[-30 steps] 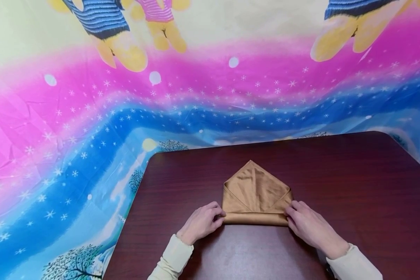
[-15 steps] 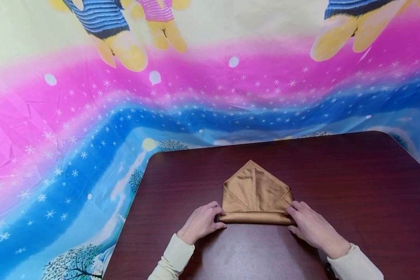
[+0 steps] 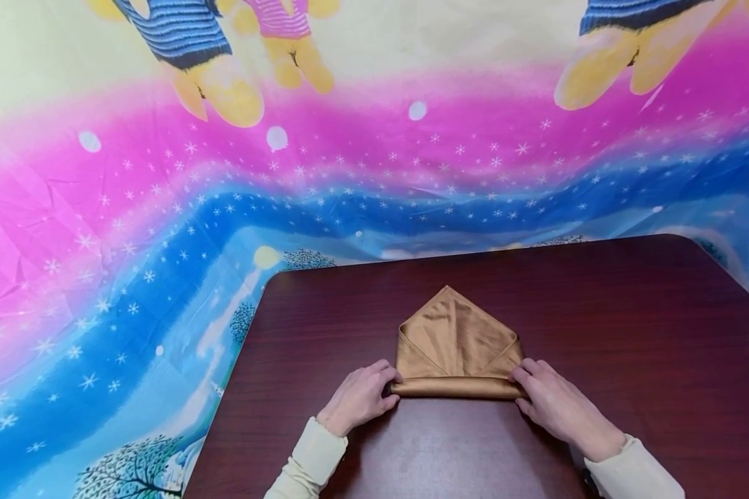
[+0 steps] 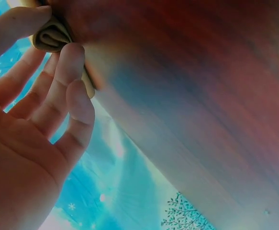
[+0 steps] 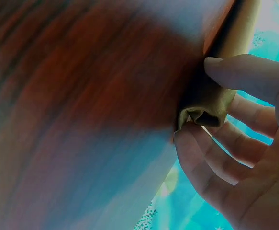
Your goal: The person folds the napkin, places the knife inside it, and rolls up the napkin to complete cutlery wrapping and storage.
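A golden-brown satin cloth napkin [image 3: 458,336] lies on the dark wooden table, its far end a point and its near edge rolled into a tube. My left hand [image 3: 360,394] pinches the left end of the roll between thumb and fingers. In the left wrist view the spiral end of the rolled napkin [image 4: 52,37] shows between thumb and fingertips. At the right end, my right hand [image 3: 555,405] holds the roll the same way. The right wrist view shows the roll's hollow end [image 5: 204,112] between the thumb and the curled fingers.
The reddish-brown table [image 3: 630,312] has rounded far corners. Behind it and down its left side hangs a printed backdrop cloth [image 3: 349,159] in pink and blue with snowflakes and bear figures. Pale sleeves [image 3: 315,450] cover both wrists.
The rolled near edge has turned slightly away from me and its ends show a little wider. Both thumbs came off the roll briefly, then closed in on it again. The napkin's point stays put.
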### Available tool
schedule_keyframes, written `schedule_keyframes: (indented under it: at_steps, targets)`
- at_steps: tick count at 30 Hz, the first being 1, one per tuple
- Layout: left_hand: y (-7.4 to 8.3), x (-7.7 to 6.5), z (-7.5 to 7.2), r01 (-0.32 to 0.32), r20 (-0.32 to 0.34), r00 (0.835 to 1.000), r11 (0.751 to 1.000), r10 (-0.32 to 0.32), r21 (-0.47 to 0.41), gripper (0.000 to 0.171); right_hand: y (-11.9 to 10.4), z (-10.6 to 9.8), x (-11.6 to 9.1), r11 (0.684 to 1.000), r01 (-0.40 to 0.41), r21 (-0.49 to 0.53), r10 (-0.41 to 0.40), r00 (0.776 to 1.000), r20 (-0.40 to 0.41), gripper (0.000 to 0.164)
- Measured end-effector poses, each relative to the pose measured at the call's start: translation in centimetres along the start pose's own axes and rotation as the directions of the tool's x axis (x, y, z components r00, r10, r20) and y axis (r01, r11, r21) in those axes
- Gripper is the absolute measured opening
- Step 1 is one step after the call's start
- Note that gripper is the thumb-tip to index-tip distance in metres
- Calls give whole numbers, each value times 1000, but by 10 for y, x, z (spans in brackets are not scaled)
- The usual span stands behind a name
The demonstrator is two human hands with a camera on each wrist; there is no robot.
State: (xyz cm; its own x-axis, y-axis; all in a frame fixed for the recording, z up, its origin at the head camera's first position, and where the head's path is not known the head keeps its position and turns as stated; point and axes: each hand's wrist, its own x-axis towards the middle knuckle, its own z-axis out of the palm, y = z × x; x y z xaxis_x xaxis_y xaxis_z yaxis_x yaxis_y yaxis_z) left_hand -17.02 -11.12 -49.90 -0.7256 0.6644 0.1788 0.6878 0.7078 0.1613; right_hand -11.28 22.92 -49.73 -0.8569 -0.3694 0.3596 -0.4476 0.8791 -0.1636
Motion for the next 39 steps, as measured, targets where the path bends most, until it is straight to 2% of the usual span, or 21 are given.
schedule_keyframes:
  at_steps: [12, 20, 29, 39]
  targets:
    - [0, 0, -1, 8, -3, 1000, 1000, -8, 3, 18, 1, -1, -4, 997, -82, 2, 82, 996, 22, 28]
    - [-1, 2, -2, -2, -17, 1000, 1000, 1, -9, 16, 3, 0, -5, 999, -42, -25, 42, 999, -13, 24]
    - [-4, 1, 0, 29, -27, 999, 997, -31, -76, 24, 5, 0, -4, 999, -42, -26, 42, 999, 11, 17]
    - [-3, 1, 0, 55, -25, 998, 993, -58, -105, 23, 5, 0, -4, 998, -66, -17, 66, 998, -4, 22]
